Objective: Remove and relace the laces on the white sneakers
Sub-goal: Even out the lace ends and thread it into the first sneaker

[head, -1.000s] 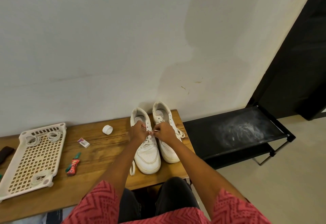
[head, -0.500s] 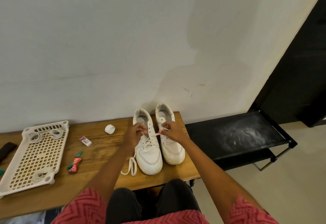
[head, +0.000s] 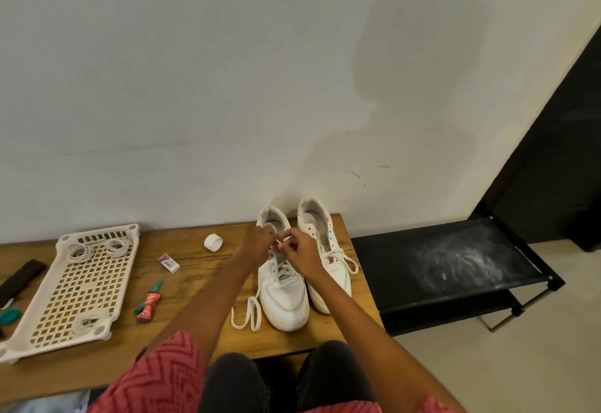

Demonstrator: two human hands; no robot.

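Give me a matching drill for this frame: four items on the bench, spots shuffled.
Items:
1. tape roll
2. eraser
3. loose lace end
4. white basket

Spots:
A. lying on the bench beside the toe of the left sneaker
B. far left of the bench, with coiled laces inside
C. near the wall, just left of the sneakers
D. between the basket and the tape roll

Pairs: 1-C, 2-D, 3-A, 4-B
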